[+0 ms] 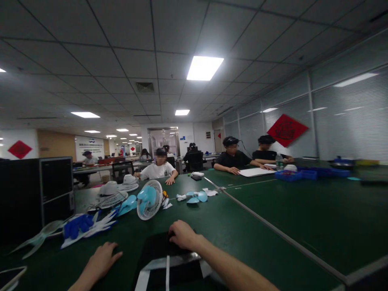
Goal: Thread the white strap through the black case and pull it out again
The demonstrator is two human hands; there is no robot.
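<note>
On green surface [257, 238]: black flat item [178, 268] with pale strips [167, 271], laid close, apparently for easy reach; under right hand [182, 235], right of left hand [100, 259]. Set farther off: white-and-blue fan [150, 199], presumably out of arms' way. Right hand: curled over item's far part; not discernible whether gripping or merely touching. Left hand: loosely spread, empty.

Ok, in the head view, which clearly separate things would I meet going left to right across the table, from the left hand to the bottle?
Left hand → white-caged fan with light-blue blades → right hand → flat white sheet → clear plastic bottle.
</note>
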